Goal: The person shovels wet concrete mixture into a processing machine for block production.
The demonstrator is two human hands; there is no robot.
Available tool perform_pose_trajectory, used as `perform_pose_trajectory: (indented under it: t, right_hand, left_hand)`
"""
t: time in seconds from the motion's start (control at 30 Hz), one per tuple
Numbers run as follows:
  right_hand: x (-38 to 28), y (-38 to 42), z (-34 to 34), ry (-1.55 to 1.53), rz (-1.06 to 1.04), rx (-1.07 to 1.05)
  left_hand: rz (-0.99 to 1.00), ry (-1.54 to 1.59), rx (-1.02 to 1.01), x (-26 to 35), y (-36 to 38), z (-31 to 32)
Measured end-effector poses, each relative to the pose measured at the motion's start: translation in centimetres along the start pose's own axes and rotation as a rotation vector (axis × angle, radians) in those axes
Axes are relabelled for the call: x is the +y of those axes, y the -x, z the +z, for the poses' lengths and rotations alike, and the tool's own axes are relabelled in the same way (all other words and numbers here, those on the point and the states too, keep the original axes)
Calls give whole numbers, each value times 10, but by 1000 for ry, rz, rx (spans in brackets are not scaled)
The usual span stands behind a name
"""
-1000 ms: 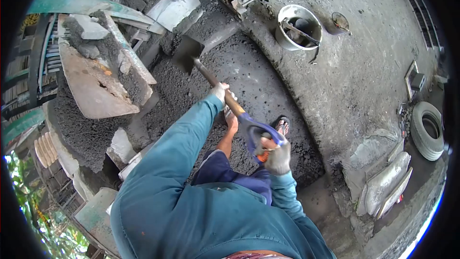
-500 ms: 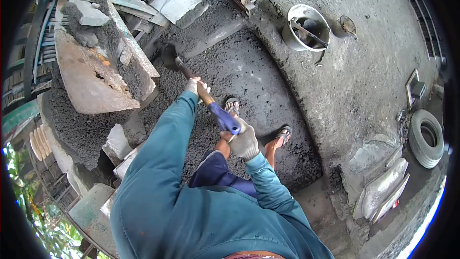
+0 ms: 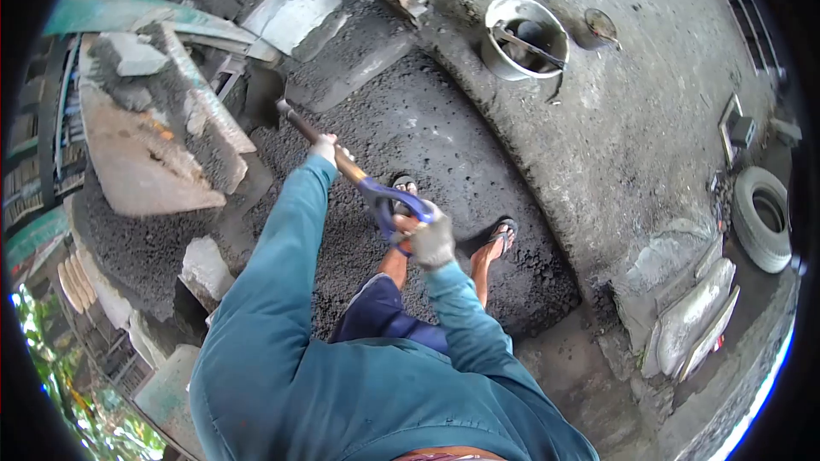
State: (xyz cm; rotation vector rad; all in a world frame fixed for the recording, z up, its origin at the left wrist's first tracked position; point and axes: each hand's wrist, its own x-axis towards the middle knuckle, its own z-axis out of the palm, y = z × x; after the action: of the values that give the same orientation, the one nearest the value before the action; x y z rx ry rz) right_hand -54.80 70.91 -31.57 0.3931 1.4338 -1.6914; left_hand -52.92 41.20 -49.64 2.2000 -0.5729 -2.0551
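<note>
Both hands were clamped on the shovel [image 3: 342,162], left hand [image 3: 325,148] mid-shaft, right hand [image 3: 430,242] on the D-grip, blade down by the hopper [image 3: 145,145]; most of the gravel pile [image 3: 418,162] remained unshovelled.

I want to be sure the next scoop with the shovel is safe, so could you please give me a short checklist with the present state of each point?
1. Left hand on the shovel shaft, gloved: ok.
2. Right hand closed on the blue D-handle, gloved: ok.
3. Shovel blade pushed into the dark gravel pile, away from the feet: ok.
4. Foot protection: both feet in open sandals standing on the gravel: not ok.
5. How full the blade is: cannot tell, it lies in shadow beside the metal chute.
6. Bucket stands apart on the concrete, out of the swing: ok.
</note>
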Motion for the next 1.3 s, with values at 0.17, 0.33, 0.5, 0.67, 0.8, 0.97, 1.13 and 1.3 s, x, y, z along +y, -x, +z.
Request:
perform_pose_trajectory:
  t: [0.17,0.33,0.5,0.67,0.8,0.97,1.13,1.3]
  right_hand:
    - [42,98,-184,-46,-100,544]
    - [51,248,-265,-250,12,853]
    - [32,198,-289,-323,71,919]
    - [38,107,-197,105,-36,273]
    - [4,154,-161,388,-142,196]
    - [-49,218,-344,83,-75,607]
    - [-77,327,-466,197,-152,918]
    - [-36,344,-497,245,-59,1009]
  left_hand:
    - [-23,-102,-322,-237,30,28]
    - [-168,-676,-211,-469,74,73]
    - [-342,-121,-300,-557,8,142]
    - [-376,-432,-338,-288,-18,124]
    - [-172,-427,-487,-259,29,79]
    - [-435,111,-540,-419,139,112]
    - [-799,87,-336,-601,254,146]
    - [-796,-135,-184,-651,254,144]
